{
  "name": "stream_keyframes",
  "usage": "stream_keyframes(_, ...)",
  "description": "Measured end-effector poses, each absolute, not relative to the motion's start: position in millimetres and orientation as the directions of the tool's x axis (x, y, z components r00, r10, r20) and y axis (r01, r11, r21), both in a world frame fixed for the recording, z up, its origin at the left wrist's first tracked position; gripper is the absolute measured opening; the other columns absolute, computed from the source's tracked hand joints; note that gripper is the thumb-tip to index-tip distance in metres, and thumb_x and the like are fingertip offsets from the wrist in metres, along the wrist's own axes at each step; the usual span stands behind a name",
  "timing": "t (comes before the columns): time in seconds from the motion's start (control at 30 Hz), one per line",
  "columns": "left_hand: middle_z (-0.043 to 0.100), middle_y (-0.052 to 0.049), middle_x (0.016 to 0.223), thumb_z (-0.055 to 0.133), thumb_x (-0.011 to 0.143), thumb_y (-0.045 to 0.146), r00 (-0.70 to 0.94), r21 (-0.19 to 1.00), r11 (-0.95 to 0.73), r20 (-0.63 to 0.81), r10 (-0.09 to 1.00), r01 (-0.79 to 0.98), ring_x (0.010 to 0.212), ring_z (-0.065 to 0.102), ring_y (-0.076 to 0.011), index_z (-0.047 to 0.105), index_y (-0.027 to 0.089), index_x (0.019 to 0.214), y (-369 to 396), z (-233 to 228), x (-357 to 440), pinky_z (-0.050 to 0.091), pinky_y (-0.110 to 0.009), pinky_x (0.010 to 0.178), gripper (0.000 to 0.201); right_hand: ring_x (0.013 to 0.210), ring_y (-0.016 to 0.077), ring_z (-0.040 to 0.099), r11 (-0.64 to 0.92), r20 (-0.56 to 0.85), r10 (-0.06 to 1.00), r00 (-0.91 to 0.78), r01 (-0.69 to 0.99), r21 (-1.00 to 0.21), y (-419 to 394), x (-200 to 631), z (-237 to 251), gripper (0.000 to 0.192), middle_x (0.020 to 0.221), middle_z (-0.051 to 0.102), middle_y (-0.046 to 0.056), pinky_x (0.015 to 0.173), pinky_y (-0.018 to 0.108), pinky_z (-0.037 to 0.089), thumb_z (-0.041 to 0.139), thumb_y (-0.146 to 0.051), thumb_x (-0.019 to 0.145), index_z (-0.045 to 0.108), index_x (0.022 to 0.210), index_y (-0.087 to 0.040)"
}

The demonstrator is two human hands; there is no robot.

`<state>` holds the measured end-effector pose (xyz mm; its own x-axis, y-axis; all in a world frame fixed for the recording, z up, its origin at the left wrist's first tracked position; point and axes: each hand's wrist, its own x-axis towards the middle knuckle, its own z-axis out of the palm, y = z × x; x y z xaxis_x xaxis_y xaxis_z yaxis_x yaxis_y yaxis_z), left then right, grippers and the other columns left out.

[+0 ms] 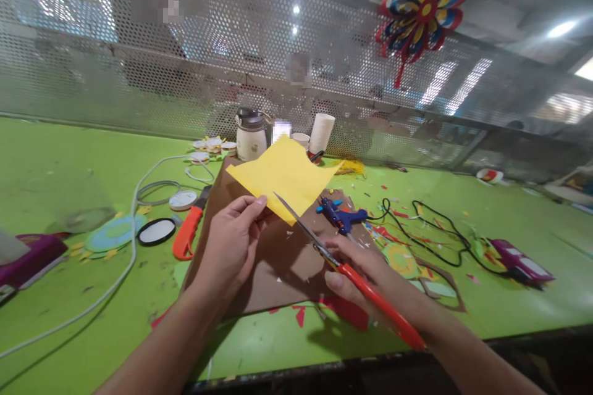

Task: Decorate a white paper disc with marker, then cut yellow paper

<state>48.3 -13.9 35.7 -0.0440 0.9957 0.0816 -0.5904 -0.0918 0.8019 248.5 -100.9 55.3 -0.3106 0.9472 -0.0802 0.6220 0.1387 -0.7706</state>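
A sheet of yellow paper point(287, 173) is pinched at its lower left edge by my left hand point(236, 234), thumb on top. Its outline is irregular, with a curved cut on the upper right side. My right hand point(361, 271) holds scissors point(380, 305) with red handles. Their blades look closed or nearly so and lie across the paper's near edge, pointing up and left. Whether they touch the paper I cannot tell. Beneath both hands lies a brown board point(282, 271) with small paper scraps on it.
A blue glue gun point(343, 216) sits right of the board, its black cord running to a purple power strip point(521, 262). An orange-handled cutter point(189, 233) and a black ring point(156, 231) lie left. Behind stand a jug point(251, 136) and paper cups point(322, 133). Perforated metal screens the back.
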Motion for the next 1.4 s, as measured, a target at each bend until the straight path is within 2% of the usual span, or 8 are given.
stream_keyframes(0.13,0.073,-0.004,0.076,0.083,0.065,0.022,-0.040,0.803,-0.086,0.078,0.996,-0.590,0.076,0.067,-0.0161,0.072,0.016,0.067,-15.0,36.1,48.9,0.056,-0.022,0.070,0.014,0.083,0.0221,0.060,0.178,-0.031,0.945,-0.324,0.593,-0.785,-100.9,250.6,51.2,0.041,0.095,0.065,0.007,0.075,0.035,0.046,0.056,-0.049,0.092,0.053,0.120,-0.020)
stream_keyframes(0.37,0.072,-0.004,0.078,0.083,0.066,0.023,-0.040,0.803,-0.095,0.088,0.995,-0.589,0.079,0.068,-0.0186,0.071,0.017,0.068,-16.1,35.9,49.2,0.057,-0.027,0.070,0.013,0.084,0.0234,0.061,0.144,-0.046,0.951,-0.306,0.570,-0.809,-100.4,250.5,47.2,0.049,0.093,0.067,0.008,0.072,0.035,0.048,0.056,-0.055,0.091,0.053,0.125,-0.019)
stream_keyframes(0.6,0.073,-0.004,0.077,0.083,0.066,0.023,-0.031,0.807,-0.085,0.082,0.996,-0.584,0.081,0.069,-0.0194,0.071,0.016,0.067,-16.4,36.3,48.2,0.056,-0.026,0.070,0.014,0.092,0.0267,0.063,0.122,-0.071,0.953,-0.296,0.586,-0.801,-103.6,249.8,52.1,0.051,0.103,0.068,0.012,0.075,0.036,0.049,0.058,-0.050,0.089,0.053,0.126,-0.015)
stream_keyframes(0.73,0.073,-0.004,0.078,0.083,0.066,0.024,-0.028,0.809,-0.089,0.090,0.996,-0.582,0.082,0.069,-0.0201,0.071,0.016,0.068,-16.3,36.7,48.0,0.057,-0.027,0.073,0.015,0.091,0.0259,0.062,0.130,-0.066,0.957,-0.283,0.620,-0.774,-103.9,249.3,54.1,0.050,0.100,0.068,0.011,0.077,0.037,0.048,0.059,-0.048,0.088,0.054,0.125,-0.015)
stream_keyframes(0.97,0.074,-0.005,0.079,0.083,0.066,0.023,-0.038,0.794,-0.102,0.099,0.994,-0.600,0.081,0.069,-0.0195,0.072,0.016,0.069,-17.0,36.1,48.9,0.057,-0.028,0.073,0.013,0.091,0.0249,0.063,0.128,-0.059,0.953,-0.296,0.573,-0.809,-103.7,249.7,49.1,0.050,0.099,0.068,0.010,0.078,0.037,0.050,0.059,-0.051,0.090,0.051,0.126,-0.017)
stream_keyframes(1.17,0.075,-0.006,0.081,0.085,0.065,0.027,-0.069,0.784,-0.097,0.068,0.995,-0.613,0.082,0.071,-0.0201,0.074,0.018,0.070,-15.3,35.3,49.3,0.056,-0.026,0.069,0.015,0.084,0.0229,0.065,0.141,-0.016,0.950,-0.312,0.476,-0.868,-103.2,246.7,43.8,0.047,0.085,0.066,0.005,0.074,0.035,0.050,0.056,-0.055,0.092,0.051,0.121,-0.019)
stream_keyframes(1.4,0.074,-0.002,0.079,0.081,0.069,0.023,-0.182,0.712,-0.185,0.081,0.980,-0.677,0.081,0.070,-0.0185,0.072,0.020,0.069,-16.2,46.3,50.5,0.058,-0.028,0.074,0.009,0.077,0.0219,0.063,0.190,0.075,0.949,-0.307,0.366,-0.911,-99.9,233.3,45.3,0.044,0.092,0.066,0.009,0.067,0.035,0.050,0.058,-0.051,0.091,0.052,0.120,-0.019)
